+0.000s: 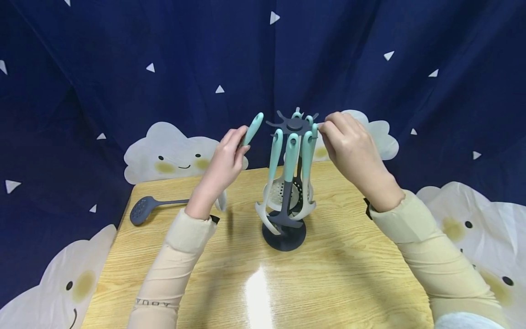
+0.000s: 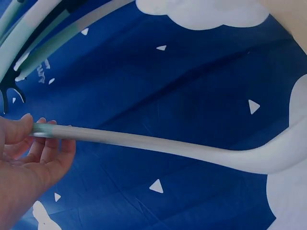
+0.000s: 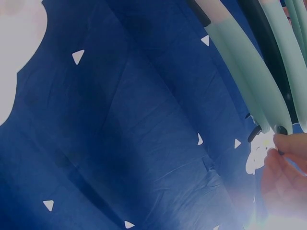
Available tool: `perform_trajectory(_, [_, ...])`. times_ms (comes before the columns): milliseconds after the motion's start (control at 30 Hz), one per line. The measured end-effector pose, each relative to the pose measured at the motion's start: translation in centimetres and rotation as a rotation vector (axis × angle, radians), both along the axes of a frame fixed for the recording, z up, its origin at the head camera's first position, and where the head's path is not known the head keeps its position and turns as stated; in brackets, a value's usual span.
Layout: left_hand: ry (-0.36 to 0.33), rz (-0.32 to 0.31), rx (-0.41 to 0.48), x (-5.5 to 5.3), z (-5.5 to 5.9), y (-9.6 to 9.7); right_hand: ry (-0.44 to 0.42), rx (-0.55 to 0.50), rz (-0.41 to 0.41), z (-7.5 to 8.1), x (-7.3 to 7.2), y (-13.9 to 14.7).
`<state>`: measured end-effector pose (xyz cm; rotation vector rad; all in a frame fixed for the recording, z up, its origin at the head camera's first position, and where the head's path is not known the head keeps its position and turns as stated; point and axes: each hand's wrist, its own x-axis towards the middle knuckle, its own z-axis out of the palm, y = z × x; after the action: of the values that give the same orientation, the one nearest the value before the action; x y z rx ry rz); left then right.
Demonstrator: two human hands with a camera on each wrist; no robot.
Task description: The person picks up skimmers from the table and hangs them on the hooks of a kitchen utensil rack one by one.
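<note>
In the head view, my left hand (image 1: 226, 157) holds a kitchen utensil by its mint handle (image 1: 253, 128), left of the utensil stand. Its pale shaft (image 2: 144, 139) runs down to a curved white end (image 2: 283, 148), mostly hidden behind my wrist in the head view. My right hand (image 1: 349, 141) is at the right of the dark utensil stand (image 1: 284, 242), pinching the tip of a hook (image 3: 281, 130) at a hanging mint handle (image 3: 249, 72). Several mint-handled utensils hang round the stand, a pale skimmer (image 1: 277, 193) among them. Bare hooks (image 1: 273, 123) point left.
A dark slotted spoon (image 1: 143, 210) lies on the wooden table (image 1: 328, 274) at the left, its handle end hidden behind my left arm. Behind the table hangs a dark blue curtain (image 1: 230, 45) with white triangles and cloud shapes.
</note>
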<state>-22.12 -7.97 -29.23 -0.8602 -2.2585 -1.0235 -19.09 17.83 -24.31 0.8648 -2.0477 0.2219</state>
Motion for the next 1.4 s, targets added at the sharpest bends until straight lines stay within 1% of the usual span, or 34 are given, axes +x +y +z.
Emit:
perform_trajectory(300, [-0.03, -0.033, -0.018, 0.0, 0.1, 0.8, -0.004, -0.004, 0.001, -0.1, 0.0, 0.0])
perform_trajectory(433, [-0.033, -0.042, -0.02, -0.1, -0.1, 1.1, -0.004, -0.011, 0.005, 0.0, 0.0, -0.1])
perform_trajectory(633, [-0.057, -0.06, -0.015, -0.1, -0.4, 1.4, -0.005, -0.019, 0.011, -0.1, 0.1, -0.1])
perform_trajectory(867, [-0.085, -0.095, -0.007, -0.2, -0.9, 1.8, 0.0, 0.004, -0.004, 0.0, 0.0, 0.0])
perform_trajectory(1033, [-0.097, -0.117, 0.007, -0.2, -1.3, 2.1, 0.002, -0.01, 0.007, -0.1, 0.0, 0.0])
perform_trajectory(1400, [-0.108, -0.142, 0.061, -0.3, -1.9, 2.7, -0.001, 0.009, -0.005, 0.0, 0.0, 0.0])
